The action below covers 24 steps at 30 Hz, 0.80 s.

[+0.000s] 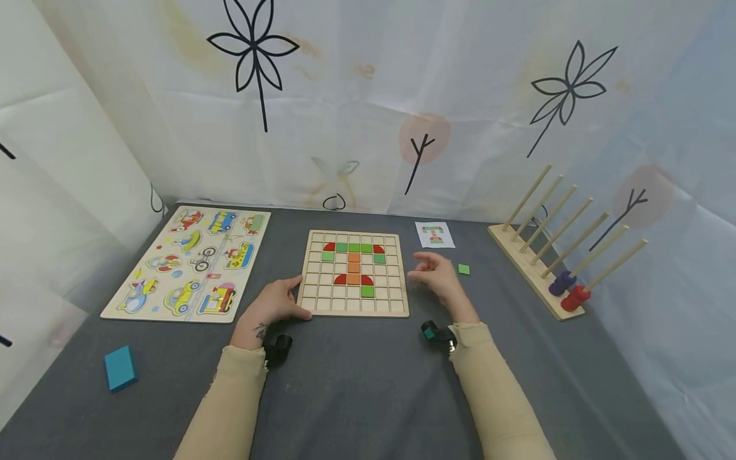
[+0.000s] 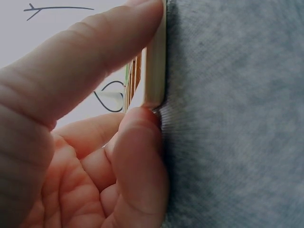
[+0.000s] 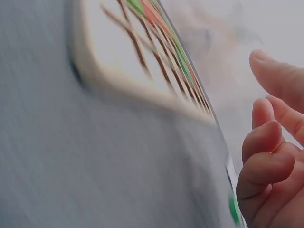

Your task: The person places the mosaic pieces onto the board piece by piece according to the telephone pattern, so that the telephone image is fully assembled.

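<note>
A wooden grid board lies on the dark cloth, with red, green and orange pieces set in several of its cells. My left hand holds the board by its near left corner, the thumb along the front edge and the fingers at the left side. In the left wrist view, thumb and fingers meet the board's pale edge. Just off the board's right side, my right hand hovers with loosely bent fingers and nothing between them. A loose green square tile lies to the right of that hand.
A printed pattern card lies behind the right hand. Further right stands a wooden rack of upright pegs, with purple and red beads on two of them. At left are a vehicle picture puzzle and a blue block.
</note>
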Each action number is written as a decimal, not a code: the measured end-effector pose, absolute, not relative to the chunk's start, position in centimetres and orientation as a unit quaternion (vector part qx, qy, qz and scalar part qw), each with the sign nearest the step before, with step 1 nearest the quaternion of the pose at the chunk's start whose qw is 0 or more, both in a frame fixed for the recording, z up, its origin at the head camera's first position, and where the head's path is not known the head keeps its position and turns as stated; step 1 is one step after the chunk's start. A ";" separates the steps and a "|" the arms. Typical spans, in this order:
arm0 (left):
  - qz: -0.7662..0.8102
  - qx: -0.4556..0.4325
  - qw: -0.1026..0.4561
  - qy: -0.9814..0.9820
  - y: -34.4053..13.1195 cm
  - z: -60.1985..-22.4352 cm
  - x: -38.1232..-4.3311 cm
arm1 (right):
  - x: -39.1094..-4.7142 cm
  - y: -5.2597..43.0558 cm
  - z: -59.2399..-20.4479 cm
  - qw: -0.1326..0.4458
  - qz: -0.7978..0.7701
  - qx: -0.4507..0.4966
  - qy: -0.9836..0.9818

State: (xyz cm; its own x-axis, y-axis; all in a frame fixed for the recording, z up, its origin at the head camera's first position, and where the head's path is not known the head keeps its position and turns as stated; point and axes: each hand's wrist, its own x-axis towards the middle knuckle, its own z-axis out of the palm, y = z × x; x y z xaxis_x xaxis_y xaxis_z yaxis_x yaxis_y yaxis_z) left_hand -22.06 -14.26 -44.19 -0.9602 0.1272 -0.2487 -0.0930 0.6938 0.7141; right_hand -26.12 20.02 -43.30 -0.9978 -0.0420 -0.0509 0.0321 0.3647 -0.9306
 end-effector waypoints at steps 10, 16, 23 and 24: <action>0.387 0.017 0.138 0.912 -14.2 -44.2 -22.0 | -26.8 27.8 -43.5 -0.011 -0.568 0.121 0.814; 0.392 0.012 0.137 0.909 -14.3 -44.3 -22.0 | -27.2 28.9 -43.9 0.008 -0.483 0.156 0.862; 0.388 0.013 0.136 0.911 -14.3 -44.3 -22.1 | -27.4 29.1 -43.8 0.048 -0.430 0.166 0.886; 0.387 0.013 0.136 0.912 -14.3 -44.3 -22.1 | -27.4 29.1 -43.7 0.051 -0.424 0.165 0.889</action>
State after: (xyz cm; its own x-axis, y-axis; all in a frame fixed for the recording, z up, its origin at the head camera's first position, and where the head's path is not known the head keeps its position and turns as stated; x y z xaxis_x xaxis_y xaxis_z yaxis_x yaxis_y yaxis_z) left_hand -22.08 -14.26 -44.29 -0.9629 0.1280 -0.2374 -0.0821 0.6994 0.7100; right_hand -27.40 29.12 -43.73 -0.9400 0.2508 -0.2312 0.3375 0.5852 -0.7373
